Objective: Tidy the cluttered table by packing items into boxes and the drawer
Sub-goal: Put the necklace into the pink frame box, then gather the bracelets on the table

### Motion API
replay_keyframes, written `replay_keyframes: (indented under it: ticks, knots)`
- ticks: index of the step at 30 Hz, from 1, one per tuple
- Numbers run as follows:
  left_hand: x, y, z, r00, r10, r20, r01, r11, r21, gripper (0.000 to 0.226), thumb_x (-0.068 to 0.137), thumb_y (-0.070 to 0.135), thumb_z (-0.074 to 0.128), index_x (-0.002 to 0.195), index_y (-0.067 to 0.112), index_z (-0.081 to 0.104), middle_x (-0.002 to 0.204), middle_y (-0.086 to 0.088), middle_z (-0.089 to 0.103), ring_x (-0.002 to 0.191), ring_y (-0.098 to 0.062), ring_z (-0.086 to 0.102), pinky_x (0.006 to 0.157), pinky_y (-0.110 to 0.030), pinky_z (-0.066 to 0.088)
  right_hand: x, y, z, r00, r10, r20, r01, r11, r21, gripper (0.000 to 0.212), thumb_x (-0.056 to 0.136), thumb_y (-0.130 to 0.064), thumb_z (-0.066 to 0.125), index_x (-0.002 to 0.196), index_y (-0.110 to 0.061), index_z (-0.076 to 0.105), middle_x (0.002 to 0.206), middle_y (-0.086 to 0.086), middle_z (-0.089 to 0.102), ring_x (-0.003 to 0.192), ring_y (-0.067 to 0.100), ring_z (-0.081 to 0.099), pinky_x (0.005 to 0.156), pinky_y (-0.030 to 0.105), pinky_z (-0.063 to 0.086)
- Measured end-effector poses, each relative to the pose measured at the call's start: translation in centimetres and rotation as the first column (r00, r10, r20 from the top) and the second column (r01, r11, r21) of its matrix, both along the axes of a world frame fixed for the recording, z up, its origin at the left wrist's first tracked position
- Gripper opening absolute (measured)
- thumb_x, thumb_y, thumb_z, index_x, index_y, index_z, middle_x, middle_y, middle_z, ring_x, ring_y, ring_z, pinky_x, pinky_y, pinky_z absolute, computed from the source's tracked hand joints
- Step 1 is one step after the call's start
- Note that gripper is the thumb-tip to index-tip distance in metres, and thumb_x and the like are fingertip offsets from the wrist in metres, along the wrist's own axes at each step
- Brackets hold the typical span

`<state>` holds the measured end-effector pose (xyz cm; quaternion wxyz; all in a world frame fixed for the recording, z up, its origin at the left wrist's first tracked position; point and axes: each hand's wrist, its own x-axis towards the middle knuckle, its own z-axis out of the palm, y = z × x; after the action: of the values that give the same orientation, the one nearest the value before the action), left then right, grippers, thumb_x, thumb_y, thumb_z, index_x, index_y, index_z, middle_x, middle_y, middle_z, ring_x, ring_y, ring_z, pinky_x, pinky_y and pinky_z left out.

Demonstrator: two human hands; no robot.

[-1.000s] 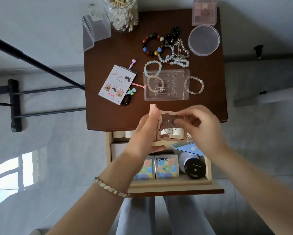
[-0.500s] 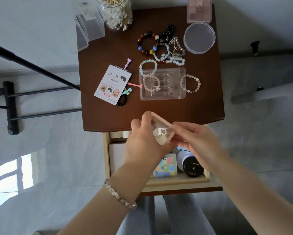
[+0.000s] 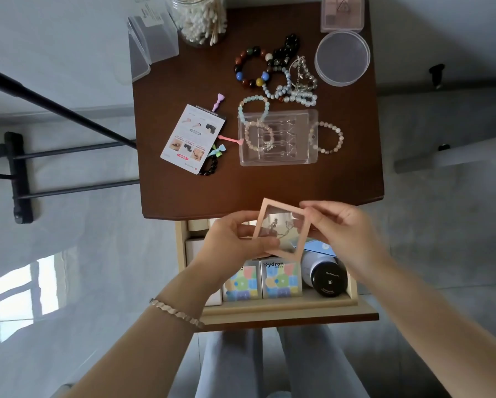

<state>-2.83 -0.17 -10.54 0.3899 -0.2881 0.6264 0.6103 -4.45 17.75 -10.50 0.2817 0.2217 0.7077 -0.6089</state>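
A small pink-framed clear jewellery case (image 3: 298, 247) with silver pieces inside hangs over the open drawer (image 3: 287, 310), turned like a diamond. My left hand (image 3: 232, 239) pinches its left corner and my right hand (image 3: 341, 228) pinches its upper right edge. On the brown table (image 3: 189, 193) lie several bead bracelets (image 3: 251, 70), a clear plastic tray (image 3: 278, 137) with a bracelet in it, and a printed card (image 3: 192, 137).
The drawer holds two colourful Hydron boxes (image 3: 281, 278), a black-capped bottle (image 3: 327, 278) and white boxes. A round clear tub (image 3: 342, 57), a pink case (image 3: 343, 12), a cotton-swab jar (image 3: 202, 18) and a clear box (image 3: 152, 38) stand at the table's back. A black stand (image 3: 19, 173) is left.
The pink case has been turned in both hands from edge-on to face-up and tilted like a diamond, staying over the drawer's back edge. The table items have not moved.
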Motion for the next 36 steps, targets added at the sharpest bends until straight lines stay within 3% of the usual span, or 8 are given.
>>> replay_keyframes:
  ticks: [5,9,13,16,20,25,31,36]
  knots:
    - [2.3,-1.6,-3.6,0.965,-0.255,0.068,0.263,0.907,-0.329,0.046,0.089,0.024,0.061,0.132,0.018,0.046,0.122,0.003,0.055,0.106,-0.015,0.056,0.08,-0.02,0.042,3.1,-1.1,-5.7,0.902,0.431,0.04,-0.421,0.854,0.306,0.026,0.093,-0.014,0.051,0.115,-0.008,0.062,0.099,-0.004,0.063,0.079,-0.003,0.052,0.067,0.0,0.041]
    - [5.2,-4.5,-6.6,0.948,-0.286,0.141,0.319,0.846,-0.426,0.033,0.093,0.023,0.053,0.127,0.018,0.051,0.121,0.0,0.057,0.096,-0.011,0.052,0.066,-0.015,0.04,6.3,-3.2,-10.8,0.811,0.548,0.205,-0.585,0.751,0.307,0.03,0.095,-0.022,0.047,0.122,-0.012,0.056,0.111,0.001,0.063,0.082,0.002,0.054,0.069,0.009,0.043]
    - [7.4,-6.7,-8.5,0.964,-0.222,0.146,0.266,0.833,-0.485,0.028,0.095,0.021,0.047,0.123,0.019,0.053,0.116,0.003,0.057,0.095,-0.01,0.051,0.06,-0.01,0.038,8.9,-6.0,-14.0,0.824,0.508,0.25,-0.564,0.773,0.29,0.028,0.094,-0.021,0.049,0.12,-0.015,0.058,0.12,0.001,0.06,0.105,0.01,0.055,0.087,0.018,0.041]
    - [8.3,-7.6,-9.2,0.976,-0.158,0.148,0.212,0.843,-0.495,0.029,0.097,0.019,0.044,0.124,0.017,0.053,0.115,0.004,0.055,0.095,-0.01,0.05,0.061,-0.009,0.037,9.9,-7.8,-15.1,0.773,0.582,0.251,-0.634,0.699,0.331,0.024,0.094,-0.018,0.049,0.113,-0.01,0.063,0.117,0.005,0.057,0.105,0.015,0.055,0.09,0.02,0.042]
    - [8.6,-8.0,-9.1,0.979,-0.144,0.141,0.195,0.854,-0.483,0.029,0.097,0.017,0.043,0.125,0.015,0.053,0.117,0.003,0.055,0.1,-0.009,0.048,0.08,-0.018,0.038,10.0,-8.9,-15.1,0.677,0.67,0.304,-0.734,0.588,0.34,0.025,0.093,-0.014,0.049,0.114,-0.008,0.062,0.117,0.007,0.057,0.106,0.018,0.056,0.095,0.025,0.043]
    - [7.3,-8.3,-8.0,0.979,-0.171,0.11,0.203,0.857,-0.473,0.028,0.097,0.019,0.044,0.122,0.019,0.054,0.118,0.004,0.056,0.099,-0.009,0.049,0.077,-0.018,0.038,7.5,-8.3,-12.2,0.577,0.74,0.346,-0.814,0.489,0.314,0.033,0.096,-0.015,0.044,0.128,-0.014,0.052,0.126,0.002,0.059,0.114,0.015,0.056,0.1,0.028,0.044]
    - [1.3,-7.8,-2.8,0.968,-0.249,0.031,0.234,0.849,-0.475,0.026,0.096,0.02,0.043,0.118,0.02,0.055,0.113,0.003,0.059,0.097,-0.015,0.056,0.079,-0.024,0.047,-1.1,-6.9,-4.5,0.715,0.666,0.215,-0.684,0.602,0.411,0.024,0.093,-0.014,0.045,0.106,-0.016,0.066,0.108,0.0,0.066,0.102,0.015,0.06,0.081,0.022,0.043]
    - [-7.1,-7.1,1.9,0.926,-0.361,-0.106,0.237,0.778,-0.582,0.026,0.096,0.019,0.043,0.118,0.019,0.057,0.117,-0.001,0.061,0.098,-0.015,0.058,0.08,-0.023,0.047,-10.5,-6.1,2.0,0.695,0.714,0.085,-0.632,0.55,0.546,0.024,0.093,-0.017,0.047,0.108,-0.017,0.066,0.108,0.002,0.066,0.094,0.014,0.06,0.075,0.022,0.042]
